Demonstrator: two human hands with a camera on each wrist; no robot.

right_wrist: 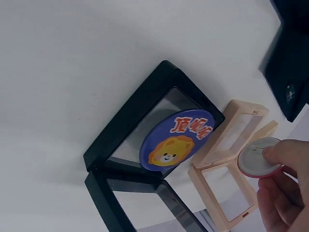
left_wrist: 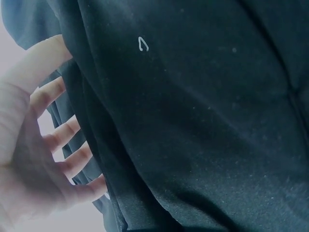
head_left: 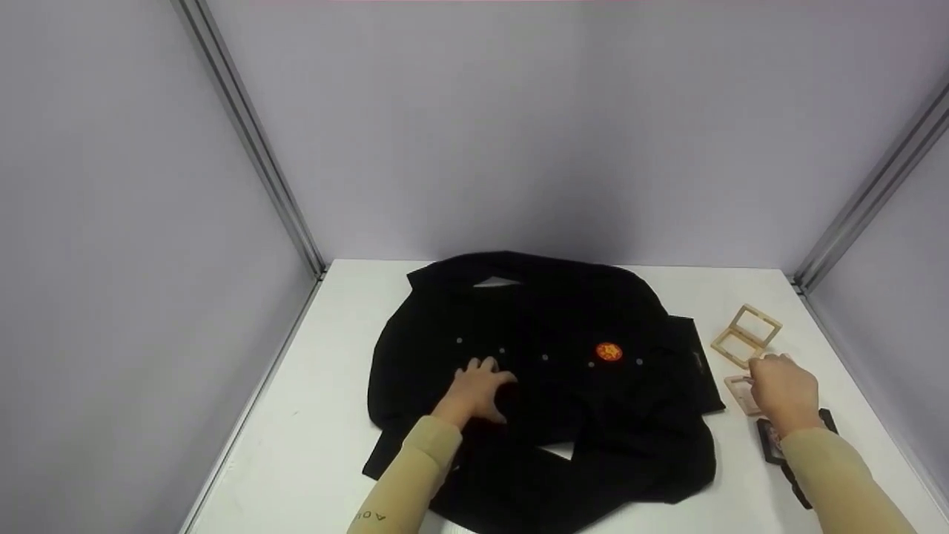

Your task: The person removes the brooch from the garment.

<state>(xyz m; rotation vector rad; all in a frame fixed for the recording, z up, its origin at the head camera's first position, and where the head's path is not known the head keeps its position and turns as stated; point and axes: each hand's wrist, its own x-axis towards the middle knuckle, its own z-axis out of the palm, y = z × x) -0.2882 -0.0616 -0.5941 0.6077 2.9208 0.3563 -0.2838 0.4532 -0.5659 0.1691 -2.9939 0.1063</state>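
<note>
A black buttoned garment (head_left: 534, 393) lies spread on the white table, bearing a round orange-and-red badge (head_left: 609, 351) and a row of small buttons. My left hand (head_left: 478, 389) rests on the garment with fingers spread; in the left wrist view, the thumb and fingertips lie against the dark cloth. At the right side, my right hand (right_wrist: 289, 188) pinches a round pin badge (right_wrist: 254, 162) between thumb and fingers. Its pale back and pin face the wrist camera, and a red rim shows below. This badge overlaps an opened beige display case (right_wrist: 227, 130) in the right wrist view.
A black display case (right_wrist: 125, 113) lies opened near my right wrist, with a blue bear badge (right_wrist: 169, 157) on its clear panel. Farther back on the table stands another opened beige case (head_left: 747, 341). Grey-white walls (head_left: 474, 133) enclose the table's back and sides.
</note>
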